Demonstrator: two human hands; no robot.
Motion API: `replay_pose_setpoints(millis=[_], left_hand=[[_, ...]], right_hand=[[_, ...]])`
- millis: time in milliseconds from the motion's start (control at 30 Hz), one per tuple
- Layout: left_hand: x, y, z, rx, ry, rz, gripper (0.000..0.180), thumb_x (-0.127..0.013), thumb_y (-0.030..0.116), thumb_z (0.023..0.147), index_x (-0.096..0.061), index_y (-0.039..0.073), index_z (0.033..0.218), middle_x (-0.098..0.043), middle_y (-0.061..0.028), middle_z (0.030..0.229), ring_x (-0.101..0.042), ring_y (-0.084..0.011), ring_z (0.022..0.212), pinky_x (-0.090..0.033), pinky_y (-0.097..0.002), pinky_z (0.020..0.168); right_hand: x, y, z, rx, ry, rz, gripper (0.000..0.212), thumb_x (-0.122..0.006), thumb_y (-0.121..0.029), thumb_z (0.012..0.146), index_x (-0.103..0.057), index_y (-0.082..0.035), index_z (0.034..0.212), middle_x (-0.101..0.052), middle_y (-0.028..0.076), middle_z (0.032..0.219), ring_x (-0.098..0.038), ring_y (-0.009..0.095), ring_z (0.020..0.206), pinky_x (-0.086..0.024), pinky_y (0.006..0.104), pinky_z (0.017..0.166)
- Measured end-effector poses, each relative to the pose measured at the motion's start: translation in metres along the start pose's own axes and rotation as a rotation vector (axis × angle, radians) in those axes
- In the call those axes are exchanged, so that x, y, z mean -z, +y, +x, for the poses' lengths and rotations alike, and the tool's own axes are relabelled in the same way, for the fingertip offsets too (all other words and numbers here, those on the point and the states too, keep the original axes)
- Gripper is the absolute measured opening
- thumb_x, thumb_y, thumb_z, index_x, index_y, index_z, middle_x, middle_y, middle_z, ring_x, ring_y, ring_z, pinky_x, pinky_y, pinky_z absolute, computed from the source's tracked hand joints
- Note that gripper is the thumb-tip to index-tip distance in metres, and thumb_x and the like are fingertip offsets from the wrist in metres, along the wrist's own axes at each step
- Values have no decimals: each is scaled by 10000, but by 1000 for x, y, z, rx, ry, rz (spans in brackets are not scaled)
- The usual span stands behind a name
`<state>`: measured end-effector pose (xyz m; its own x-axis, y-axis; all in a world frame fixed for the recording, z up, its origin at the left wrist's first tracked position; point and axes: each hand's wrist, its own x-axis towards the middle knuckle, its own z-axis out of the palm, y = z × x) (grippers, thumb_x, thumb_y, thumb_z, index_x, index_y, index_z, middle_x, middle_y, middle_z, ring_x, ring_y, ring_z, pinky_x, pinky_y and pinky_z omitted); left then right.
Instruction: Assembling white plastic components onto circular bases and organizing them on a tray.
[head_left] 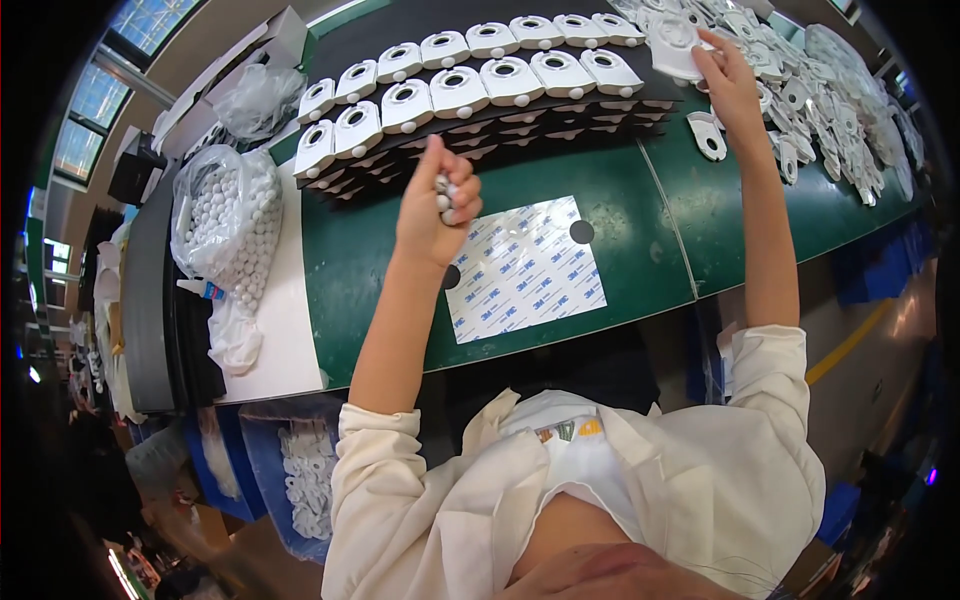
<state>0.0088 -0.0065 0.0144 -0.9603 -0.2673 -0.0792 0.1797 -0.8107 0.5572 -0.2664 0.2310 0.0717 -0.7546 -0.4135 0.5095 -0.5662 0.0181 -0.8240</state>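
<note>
My left hand (430,215) is curled around several small white balls (444,197), in front of the stacked trays. Out at the far right, my right hand (733,90) pinches a flat white plastic part (675,50) with a round recess, by its right side. Two rows of similar white parts (458,90) with dark round holes lie on the top black tray (470,128); a white ball shows at the near end of many. A loose white part (708,136) rests on the green table below my right hand, beside a large heap of white parts (800,110).
A clear bag of white balls (225,215) stands at the left, with a small glue bottle (203,289) beside it. A printed sheet (527,270) and black discs (581,232) lie on the green table (370,290). Below the left edge, a lined blue bin (268,450) holds white pieces.
</note>
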Motion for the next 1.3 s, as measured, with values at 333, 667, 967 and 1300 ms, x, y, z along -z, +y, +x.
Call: replay_pose_setpoints(millis=[333,667,967,1300], left_hand=[[18,186,-44,-950,604,729,269,-539,288,889,-504,83,717,-437,4,631,-410,-60,510,-267,-176,384],[177,301,-61,-538,1042,2163,228,-628,231,718,-631,32,829,-642,-149,797,-618,-276,764,-469,-350,697],[89,263,-38,-1103,921,2370,317,-540,219,837,-543,34,1094,-534,-155,1152,-489,-316,1061,-378,-409,899],[39,157,31,-350,28,2462,995,-498,700,686,-118,146,1420,-87,-163,1469,-66,-390,1341,-56,-540,1056]], right_hand=[[0,45,23,-134,-240,-313,298,-545,-189,834,-606,20,1037,-604,45,879,-521,110,796,-414,241,707],[-9,38,33,165,-132,-735,389,-573,-291,839,-552,-33,1128,-569,149,1100,-536,264,990,-413,338,861],[-44,-11,30,450,-585,-920,836,-500,-560,797,-199,-50,1388,-190,144,1446,-151,287,1344,-127,396,1091],[-67,-15,37,342,-845,-860,882,-511,-632,728,-206,-152,1402,-205,131,1442,-140,311,1343,-65,481,1084]])
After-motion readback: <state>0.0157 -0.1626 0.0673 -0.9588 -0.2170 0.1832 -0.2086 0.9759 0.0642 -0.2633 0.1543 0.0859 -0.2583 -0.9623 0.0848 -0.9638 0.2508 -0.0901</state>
